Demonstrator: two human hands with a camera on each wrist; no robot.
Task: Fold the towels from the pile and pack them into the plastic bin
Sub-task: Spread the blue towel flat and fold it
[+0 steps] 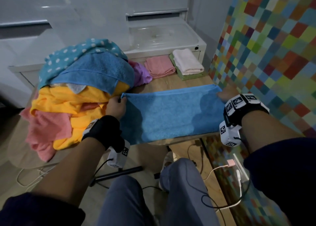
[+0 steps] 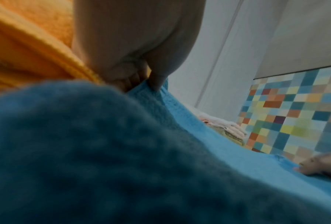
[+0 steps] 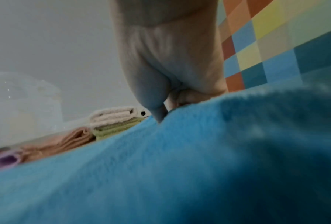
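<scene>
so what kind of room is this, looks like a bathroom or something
Probably a bathroom or laundry corner at home: a white shower tray behind the wooden table, a multicoloured mosaic tile wall, and a towel pile.

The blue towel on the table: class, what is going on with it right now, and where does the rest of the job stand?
A person is folding the blue towel on the table. The left hand pinches its far left corner; the right hand holds its right end. The unfolded pile sits to the left. A pink towel and a white towel on a green towel lie folded behind. The plastic bin looks empty.
</scene>
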